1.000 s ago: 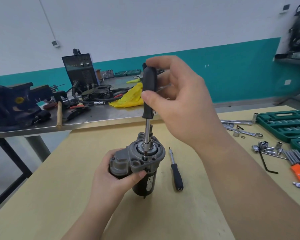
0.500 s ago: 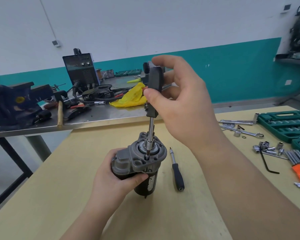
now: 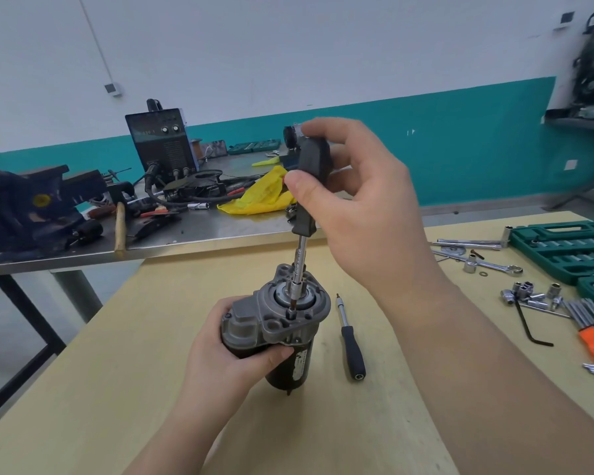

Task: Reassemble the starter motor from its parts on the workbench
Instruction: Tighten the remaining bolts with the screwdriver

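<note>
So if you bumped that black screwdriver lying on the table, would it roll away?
Probably a little: the spare screwdriver has a round handle and thin shaft and lies loose on the flat wooden table. It looks stiff and fairly light.

Bright, even indoor light fills the room, soft and without harsh glare. The wooden worktop [image 3: 124,389] shows only faint, diffuse shadows under the starter motor [image 3: 278,323] and the right hand [image 3: 360,214]. The centre is sharp; the far right edge smears into blur around the dark shelf [image 3: 583,114]. Wide-angle distortion bends the wall's teal band and stretches the forearms at the bottom edge
</note>
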Action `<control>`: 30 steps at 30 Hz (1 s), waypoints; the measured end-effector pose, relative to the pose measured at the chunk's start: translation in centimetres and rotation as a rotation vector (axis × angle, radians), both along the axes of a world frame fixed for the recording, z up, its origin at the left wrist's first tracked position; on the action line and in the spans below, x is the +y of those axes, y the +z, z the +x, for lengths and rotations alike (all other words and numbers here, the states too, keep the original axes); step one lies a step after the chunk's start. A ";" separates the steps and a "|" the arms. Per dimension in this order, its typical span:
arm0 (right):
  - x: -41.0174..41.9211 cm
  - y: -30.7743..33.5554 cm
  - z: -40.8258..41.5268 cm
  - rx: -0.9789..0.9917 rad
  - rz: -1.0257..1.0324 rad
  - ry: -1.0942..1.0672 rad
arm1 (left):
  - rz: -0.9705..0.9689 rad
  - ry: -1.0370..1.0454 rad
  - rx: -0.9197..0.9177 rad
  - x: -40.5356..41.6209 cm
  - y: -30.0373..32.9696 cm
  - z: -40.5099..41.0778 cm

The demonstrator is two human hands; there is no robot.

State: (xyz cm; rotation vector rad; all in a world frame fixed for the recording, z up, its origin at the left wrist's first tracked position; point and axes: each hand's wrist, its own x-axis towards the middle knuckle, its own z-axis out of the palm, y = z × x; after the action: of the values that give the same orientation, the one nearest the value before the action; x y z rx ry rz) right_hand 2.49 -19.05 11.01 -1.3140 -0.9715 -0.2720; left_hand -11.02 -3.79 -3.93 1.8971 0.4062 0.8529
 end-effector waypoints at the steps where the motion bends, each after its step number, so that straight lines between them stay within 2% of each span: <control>1: 0.1 0.0 0.0 0.014 0.005 0.007 | -0.001 -0.001 0.002 0.0 0.0 0.0; 6: 0.2 0.1 0.0 0.119 0.030 0.140 | -0.017 -0.006 0.007 0.1 0.0 0.0; 13: 0.4 -0.3 0.1 0.056 0.018 0.037 | -0.010 0.005 0.018 0.1 -0.1 0.0; 18: 0.6 -0.2 -0.1 0.162 0.047 0.193 | -0.019 0.002 0.014 0.0 0.0 0.0; 24: 0.5 -0.3 -0.2 0.039 0.043 0.060 | -0.033 -0.003 0.016 0.1 0.0 -0.1; 30: 0.4 -0.3 -0.3 0.178 0.080 0.171 | -0.034 -0.003 0.019 0.1 0.0 -0.1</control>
State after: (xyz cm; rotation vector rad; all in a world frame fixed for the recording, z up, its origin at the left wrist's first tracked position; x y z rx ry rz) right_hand 2.23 -18.63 10.74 -1.1534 -0.9060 -0.0606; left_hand -11.13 -3.68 -3.96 1.8756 0.4271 0.8221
